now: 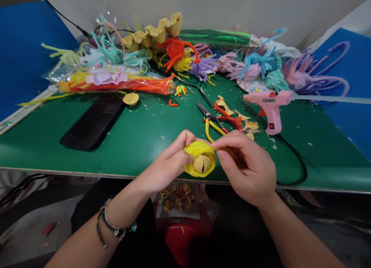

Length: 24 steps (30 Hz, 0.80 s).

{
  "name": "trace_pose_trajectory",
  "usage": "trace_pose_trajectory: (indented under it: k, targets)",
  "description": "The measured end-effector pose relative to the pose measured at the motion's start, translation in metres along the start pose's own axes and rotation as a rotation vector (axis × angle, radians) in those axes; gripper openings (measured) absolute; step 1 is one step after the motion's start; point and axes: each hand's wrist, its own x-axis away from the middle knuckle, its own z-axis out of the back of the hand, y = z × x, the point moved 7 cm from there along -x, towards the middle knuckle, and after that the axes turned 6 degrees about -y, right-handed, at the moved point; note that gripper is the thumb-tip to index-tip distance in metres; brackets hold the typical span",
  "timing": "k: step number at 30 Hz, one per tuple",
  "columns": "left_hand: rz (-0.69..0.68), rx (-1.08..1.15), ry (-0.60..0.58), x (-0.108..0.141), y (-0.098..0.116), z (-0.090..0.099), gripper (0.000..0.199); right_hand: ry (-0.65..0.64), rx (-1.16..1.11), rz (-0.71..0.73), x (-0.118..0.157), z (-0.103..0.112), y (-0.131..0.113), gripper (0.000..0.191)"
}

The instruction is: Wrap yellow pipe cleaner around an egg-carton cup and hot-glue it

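Green bench [145, 125], yellow coil pinched at its near edge

Bench-side, a pink glue gun [271, 105] lies to the right and a dark phone [92, 123] to the left. Between them, just above the near edge, I see the yellow coil [194, 147] wound around a tan cup piece [199, 163] with a dark slit. I judge it very light: fuzzy, springy winding, hardly slippery, over a thin shell that could dent. I would take it by the wound sides, softly, sparing the centre.

The left hand [171, 156] comes in low from the left, its fingers clamped on the coil, thumb over the near rim. The right hand [255, 163] reaches in from the opposite side, palm inward, index fingertip at the rim and thumb close below; whether they close on a strand, I cannot tell. Both wrists hang before the bench.
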Motion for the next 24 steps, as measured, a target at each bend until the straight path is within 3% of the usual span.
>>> trace_pose_trajectory:
  k: [6, 17, 24]
  targets:
    - [0.026, 0.176, 0.037, -0.002, 0.001, -0.003, 0.021, -0.003, 0.036, 0.020, -0.003, 0.000, -0.002, 0.015]
    - [0.055, 0.283, 0.081, -0.002, -0.002, 0.000, 0.030, -0.002, 0.041, 0.033, -0.002, -0.004, 0.000, 0.016]
    - [0.078, 0.121, 0.042, 0.000, -0.008, 0.004, 0.037, 0.006, -0.016, -0.012, -0.003, -0.002, 0.002, 0.016]
